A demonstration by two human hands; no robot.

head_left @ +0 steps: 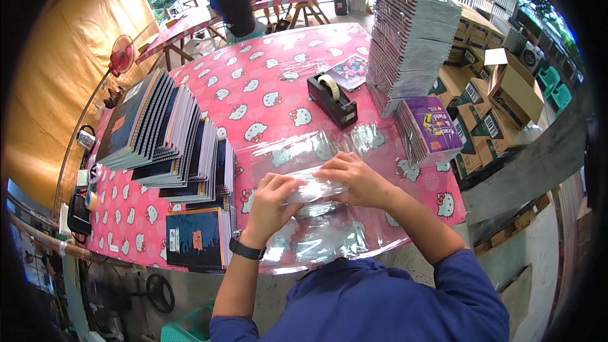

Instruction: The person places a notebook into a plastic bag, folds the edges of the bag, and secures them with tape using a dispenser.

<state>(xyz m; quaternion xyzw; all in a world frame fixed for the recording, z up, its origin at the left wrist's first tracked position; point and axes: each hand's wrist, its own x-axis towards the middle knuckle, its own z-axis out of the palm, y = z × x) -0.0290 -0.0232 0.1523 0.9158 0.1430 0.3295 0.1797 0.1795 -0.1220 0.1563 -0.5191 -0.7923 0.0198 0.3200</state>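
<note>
On the pink patterned table, my left hand (269,206) and my right hand (358,180) grip the two ends of a shiny white bundle (310,190) in clear plastic. Its inside is hard to make out through the glare. Both hands have their fingers curled over its top. A clear plastic sheet (285,247) spreads under and around the bundle, reaching the table's near edge. Beyond my right hand stands a black tape dispenser (332,101) with a roll of tape. A purple-covered spiral notebook pile (430,130) is to the right of the dispenser.
Leaning rows of dark spiral notebooks (196,234) fill the left side. A tall stack of plastic-wrapped notebooks (408,44) rises at the far right, near cardboard boxes (487,126). A printed sheet (347,71) lies behind the dispenser. Another person (237,6) sits at a farther table.
</note>
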